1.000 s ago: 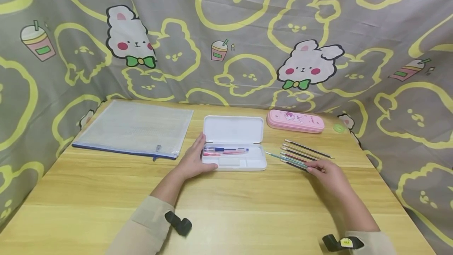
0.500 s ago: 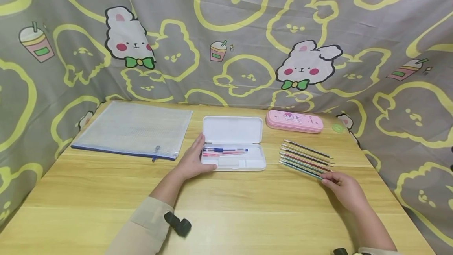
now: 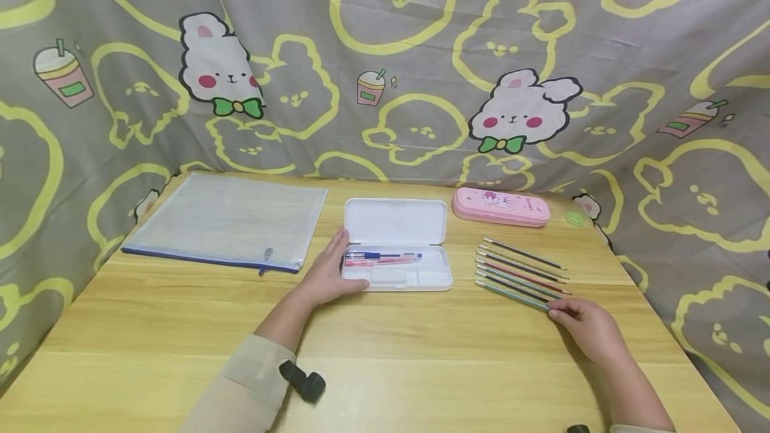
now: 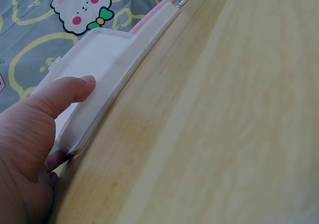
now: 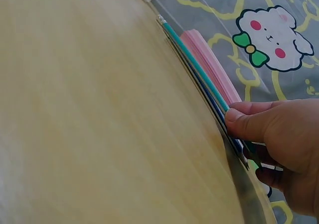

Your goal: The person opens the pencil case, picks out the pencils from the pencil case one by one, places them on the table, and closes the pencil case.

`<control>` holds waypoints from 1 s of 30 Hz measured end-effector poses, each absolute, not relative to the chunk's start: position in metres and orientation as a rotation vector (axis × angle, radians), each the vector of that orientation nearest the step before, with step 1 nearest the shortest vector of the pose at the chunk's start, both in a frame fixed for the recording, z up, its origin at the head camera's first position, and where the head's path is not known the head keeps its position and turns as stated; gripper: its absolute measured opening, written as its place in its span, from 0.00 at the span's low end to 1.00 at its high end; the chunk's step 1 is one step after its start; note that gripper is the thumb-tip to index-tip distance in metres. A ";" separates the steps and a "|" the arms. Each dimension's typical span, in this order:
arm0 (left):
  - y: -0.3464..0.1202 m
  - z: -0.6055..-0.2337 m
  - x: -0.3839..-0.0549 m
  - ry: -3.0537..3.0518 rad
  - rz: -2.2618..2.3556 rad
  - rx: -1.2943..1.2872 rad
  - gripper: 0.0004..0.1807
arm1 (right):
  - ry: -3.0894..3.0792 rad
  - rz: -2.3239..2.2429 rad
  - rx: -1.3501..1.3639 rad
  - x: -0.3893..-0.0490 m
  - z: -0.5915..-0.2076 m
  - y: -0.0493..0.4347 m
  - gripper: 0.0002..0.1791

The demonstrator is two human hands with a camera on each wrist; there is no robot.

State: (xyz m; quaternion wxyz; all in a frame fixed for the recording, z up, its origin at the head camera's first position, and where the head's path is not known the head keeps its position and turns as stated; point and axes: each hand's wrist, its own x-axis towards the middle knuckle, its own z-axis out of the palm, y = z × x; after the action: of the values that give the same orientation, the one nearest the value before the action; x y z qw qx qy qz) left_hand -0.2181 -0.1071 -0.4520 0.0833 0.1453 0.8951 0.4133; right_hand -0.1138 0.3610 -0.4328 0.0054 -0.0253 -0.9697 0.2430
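My left hand (image 3: 327, 272) holds the left end of an opened white pencil case (image 3: 434, 280), thumb at its front edge and fingers along its left side. In the case lie a blue pen (image 3: 375, 255), a pink-red pen (image 3: 385, 260) and a white eraser (image 3: 388, 276). To the right of the case, my right hand (image 3: 586, 326) pinches a teal pencil (image 3: 508, 293) near its sharpened end between thumb and forefinger. This pencil is the nearest of a row of several pencils (image 3: 520, 252), their eraser ends to the left. In the right wrist view, the teal pencil (image 5: 192, 59) slants away from my fingertips.
A pink pencil case (image 3: 502, 207), lid down, lies at the back right beside a small green round thing (image 3: 575, 218). A clear mesh zip pouch (image 3: 234, 219) with a blue edge lies at the left. A patterned curtain (image 3: 409, 85) hangs behind the wooden table (image 3: 385, 366).
My right hand has moved right and toward me with the teal pencil, which was over the row and now lies along its near side. The left hand stays on the white case.
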 end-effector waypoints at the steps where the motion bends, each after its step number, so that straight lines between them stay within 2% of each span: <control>1: -0.107 -0.452 -0.218 2.672 1.233 0.433 0.65 | -3.040 0.761 -0.084 -0.114 -0.433 0.361 0.13; 30: -0.107 -0.453 -0.219 2.677 1.235 0.431 0.65 | -3.039 0.771 -0.082 -0.113 -0.437 0.360 0.15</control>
State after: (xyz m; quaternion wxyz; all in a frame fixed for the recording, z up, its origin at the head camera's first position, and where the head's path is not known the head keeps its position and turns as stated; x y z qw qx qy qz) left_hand -0.2188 -0.1069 -0.4530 0.0811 0.1441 0.8955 0.4132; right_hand -0.1132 0.3600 -0.4365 0.0027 -0.0260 -0.9690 0.2458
